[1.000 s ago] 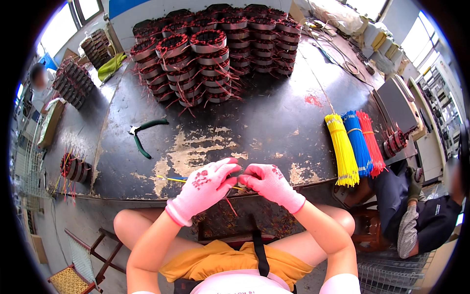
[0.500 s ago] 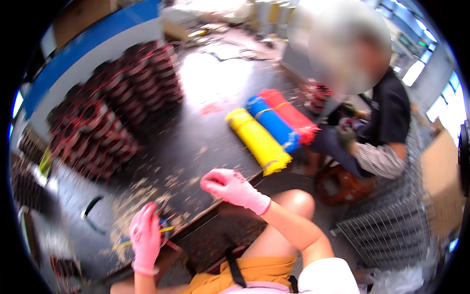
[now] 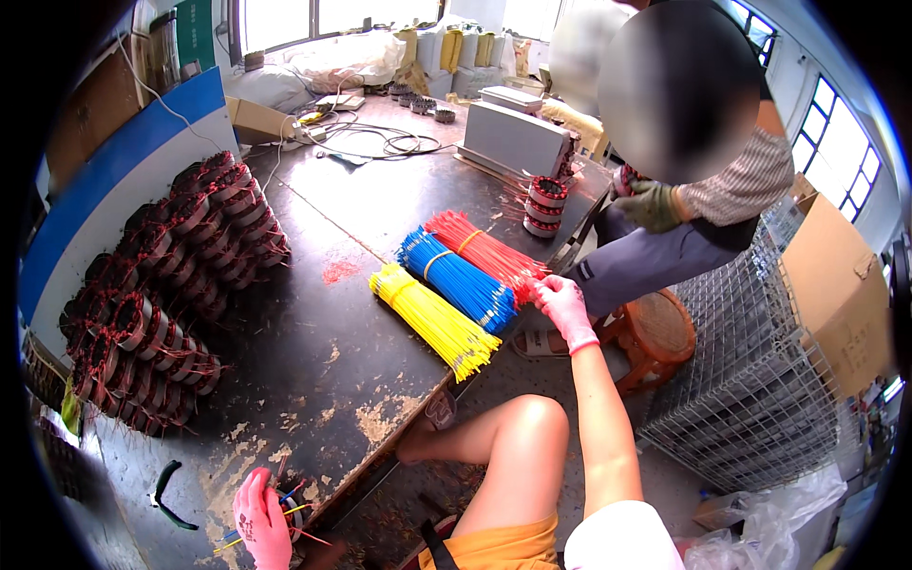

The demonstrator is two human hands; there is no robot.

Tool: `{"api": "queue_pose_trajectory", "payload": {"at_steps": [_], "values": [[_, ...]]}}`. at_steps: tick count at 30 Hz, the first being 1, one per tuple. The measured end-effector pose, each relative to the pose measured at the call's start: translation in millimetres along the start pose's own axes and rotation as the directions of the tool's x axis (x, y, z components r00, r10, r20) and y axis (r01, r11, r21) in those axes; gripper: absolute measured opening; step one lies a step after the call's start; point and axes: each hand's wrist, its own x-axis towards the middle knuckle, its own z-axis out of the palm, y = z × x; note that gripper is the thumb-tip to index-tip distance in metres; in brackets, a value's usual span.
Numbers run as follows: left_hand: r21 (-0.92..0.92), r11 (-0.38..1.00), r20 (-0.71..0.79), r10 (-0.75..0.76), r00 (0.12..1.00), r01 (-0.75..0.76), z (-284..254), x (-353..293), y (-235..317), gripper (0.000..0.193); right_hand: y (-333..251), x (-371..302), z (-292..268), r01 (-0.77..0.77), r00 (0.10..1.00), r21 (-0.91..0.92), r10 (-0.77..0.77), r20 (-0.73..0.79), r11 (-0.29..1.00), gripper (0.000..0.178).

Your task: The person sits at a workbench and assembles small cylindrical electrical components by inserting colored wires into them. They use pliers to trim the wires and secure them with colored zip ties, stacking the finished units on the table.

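Note:
My right hand (image 3: 562, 304), in a pink glove, reaches to the near end of a red wire bundle (image 3: 480, 249). Its fingers are closed on the red wire tips; how many they pinch is hidden. Beside that bundle lie a blue wire bundle (image 3: 456, 275) and a yellow wire bundle (image 3: 437, 323), each banded. At the table's near edge my pink-gloved left hand (image 3: 261, 522) curls round a small wound stator (image 3: 291, 505), partly covered by the palm. Yellow, blue and red leads stick out from it.
Stacked wound stators (image 3: 171, 275) fill the left of the dark table (image 3: 313, 380). Black-handled cutters (image 3: 169, 499) lie near my left hand. A gloved co-worker (image 3: 655, 204) sits at right, beside a short stator stack (image 3: 545, 204), a brown stool (image 3: 655, 328) and a wire cage (image 3: 731, 380).
My right hand has moved away from near the left one, out to the red bundle, and closed on its wire ends. The head view has shifted. My left hand stays by the stator.

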Motion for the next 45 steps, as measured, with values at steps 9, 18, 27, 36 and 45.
{"api": "queue_pose_trajectory", "payload": {"at_steps": [9,18,27,36,45], "values": [[0.054,0.997,-0.088,0.057,0.994,-0.052,2,-3,3,0.043,-72,-88,-29,0.096,0.991,0.487,-0.127,0.031,0.868,0.018],[0.418,0.682,-0.158,0.705,0.691,-0.600,-68,21,101,0.033,-198,-254,112,0.628,0.298,0.595,-0.861,0.412,0.502,0.012],[0.222,0.854,-0.268,0.517,0.813,-0.470,-77,16,80,0.045,-210,-274,150,0.156,0.292,0.649,-0.663,0.689,0.744,0.007],[0.247,0.834,-0.205,0.543,0.814,-0.494,-96,13,91,0.039,-213,-278,154,0.122,0.366,0.690,-0.679,0.637,0.713,0.006],[0.170,0.984,-0.258,0.001,0.966,0.044,-64,1,36,0.023,-167,-250,215,0.547,0.567,0.210,-0.544,0.618,0.810,0.021]]}}
